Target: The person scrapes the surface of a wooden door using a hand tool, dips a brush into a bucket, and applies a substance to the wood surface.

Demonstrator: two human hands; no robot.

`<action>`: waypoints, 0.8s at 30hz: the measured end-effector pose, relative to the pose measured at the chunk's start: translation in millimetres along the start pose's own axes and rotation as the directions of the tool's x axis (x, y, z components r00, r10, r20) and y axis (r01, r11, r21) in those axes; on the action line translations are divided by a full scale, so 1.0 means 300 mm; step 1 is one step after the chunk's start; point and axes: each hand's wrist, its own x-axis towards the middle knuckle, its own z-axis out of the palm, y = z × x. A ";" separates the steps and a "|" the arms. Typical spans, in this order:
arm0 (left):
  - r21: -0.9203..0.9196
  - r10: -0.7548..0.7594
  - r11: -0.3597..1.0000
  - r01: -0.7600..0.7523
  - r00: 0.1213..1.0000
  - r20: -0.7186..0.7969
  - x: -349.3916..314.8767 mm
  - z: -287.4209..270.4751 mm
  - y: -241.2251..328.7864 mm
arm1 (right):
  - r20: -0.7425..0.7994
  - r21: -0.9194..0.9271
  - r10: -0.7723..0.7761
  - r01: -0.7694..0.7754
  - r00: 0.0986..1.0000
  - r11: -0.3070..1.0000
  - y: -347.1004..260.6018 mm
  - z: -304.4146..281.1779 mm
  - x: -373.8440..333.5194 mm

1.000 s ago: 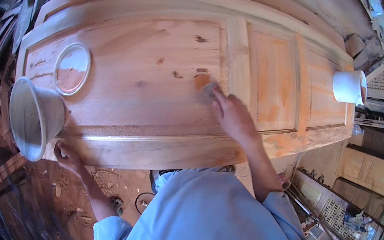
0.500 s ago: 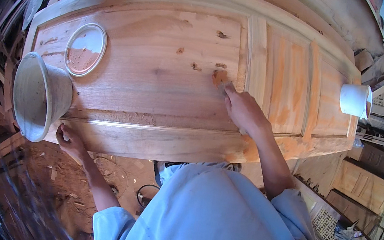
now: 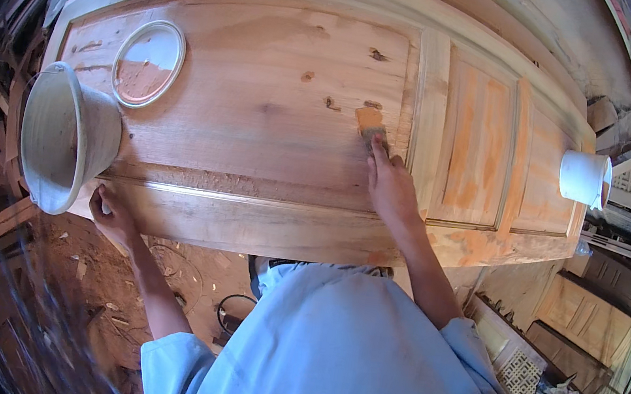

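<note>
A pale wooden panelled door [image 3: 248, 224] lies flat in front of me. My right hand [image 3: 394, 187] grips a putty knife [image 3: 373, 131] by its handle, index finger stretched along it. Orange filler [image 3: 369, 116] covers its blade, which lies over the large panel just below a small dark knot hole. At the door's near left edge is my left hand [image 3: 117, 220], its fingers curled in, close to the base of a grey bucket [image 3: 108, 139]. What those fingers hold, if anything, is hidden.
A round lid [image 3: 161, 49] with orange filler lies on the door behind the bucket. Toward the right end sits a white tub [image 3: 583, 176]. Orange smears mark the right panels. Stacked timber [image 3: 1, 104] stands left, carved panels [image 3: 589, 301] right; a cable [image 3: 225, 309] lies below.
The putty knife has turned straighter away from me, its blade now nearer the knot hole. My view has shifted slightly. The left hand stays by the bucket.
</note>
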 end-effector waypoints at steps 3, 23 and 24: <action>-0.004 0.018 1.000 -0.018 1.000 -0.018 0.021 -0.009 -0.031 | 0.171 -0.029 -0.083 0.089 0.982 0.996 0.053 -0.114 -0.021; -0.008 0.020 1.000 -0.021 0.999 -0.040 0.007 0.001 0.009 | 0.225 0.062 -0.130 0.119 0.966 0.991 -0.006 -0.252 0.070; -0.008 0.020 1.000 -0.020 0.999 -0.038 0.007 0.006 0.015 | 0.226 0.064 -0.125 0.114 0.966 0.991 -0.010 -0.249 0.086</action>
